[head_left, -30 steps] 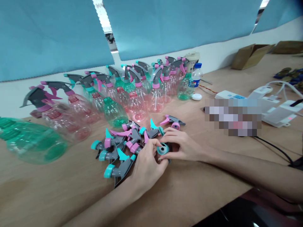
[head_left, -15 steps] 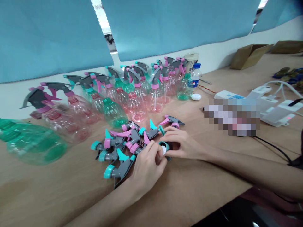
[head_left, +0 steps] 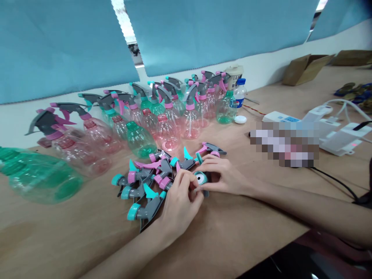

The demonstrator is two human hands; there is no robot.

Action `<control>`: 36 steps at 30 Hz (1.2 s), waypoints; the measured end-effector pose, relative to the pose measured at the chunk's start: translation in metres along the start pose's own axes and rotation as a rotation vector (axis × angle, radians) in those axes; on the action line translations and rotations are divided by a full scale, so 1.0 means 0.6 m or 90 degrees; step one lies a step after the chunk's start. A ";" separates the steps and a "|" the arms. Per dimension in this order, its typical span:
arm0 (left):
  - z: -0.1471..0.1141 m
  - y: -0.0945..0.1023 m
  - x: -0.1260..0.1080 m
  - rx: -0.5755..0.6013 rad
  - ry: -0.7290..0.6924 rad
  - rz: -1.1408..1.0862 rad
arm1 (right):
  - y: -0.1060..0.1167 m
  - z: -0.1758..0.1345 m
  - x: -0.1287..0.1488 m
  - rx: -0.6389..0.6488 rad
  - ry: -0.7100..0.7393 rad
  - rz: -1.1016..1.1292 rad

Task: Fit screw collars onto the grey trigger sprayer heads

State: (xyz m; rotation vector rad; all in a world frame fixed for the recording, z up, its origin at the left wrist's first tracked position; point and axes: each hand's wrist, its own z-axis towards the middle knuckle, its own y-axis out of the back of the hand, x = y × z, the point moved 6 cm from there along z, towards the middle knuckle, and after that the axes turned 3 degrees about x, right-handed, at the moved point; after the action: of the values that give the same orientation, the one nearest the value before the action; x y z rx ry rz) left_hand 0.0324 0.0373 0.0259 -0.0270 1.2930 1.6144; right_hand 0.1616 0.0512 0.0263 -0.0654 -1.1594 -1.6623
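My right hand point(head_left: 222, 174) is closed around a spray trigger head point(head_left: 205, 179) whose teal collar faces up towards me. Inside that collar lies a white washer point(head_left: 201, 180) with a dark hole in its middle. My left hand point(head_left: 183, 199) is beside the collar, thumb and fingers drawn together in a pinch; whatever is between them, if anything, is hidden. Just left of my hands is a pile of loose grey trigger heads point(head_left: 145, 211) with teal or pink collars and levers.
Behind the pile stand several clear pink bottles point(head_left: 168, 135) and green bottles point(head_left: 141, 141), many with trigger heads on. A large green bottle point(head_left: 43, 180) lies far left. At right are a power strip point(head_left: 281, 117), chargers point(head_left: 338, 135), a blurred-out item point(head_left: 285, 145) and a cardboard box point(head_left: 303, 69).
The white washer, tilted at my left fingertips before, now sits flatter in the teal collar with its hole showing. My left fingers have drawn slightly back from it.
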 end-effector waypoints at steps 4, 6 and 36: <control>0.001 0.003 -0.005 -0.008 -0.011 -0.013 | 0.005 0.000 -0.001 -0.018 -0.001 0.008; 0.001 0.005 -0.008 -0.010 -0.023 -0.027 | 0.006 0.000 -0.002 -0.022 -0.003 0.008; 0.004 0.028 0.001 -0.090 0.046 -0.062 | 0.014 0.003 0.006 -0.046 0.024 -0.042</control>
State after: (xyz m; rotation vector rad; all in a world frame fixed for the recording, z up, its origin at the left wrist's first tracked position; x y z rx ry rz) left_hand 0.0216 0.0410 0.0385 -0.2330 1.2117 1.6307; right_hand 0.1655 0.0500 0.0348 -0.0413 -1.0830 -1.7563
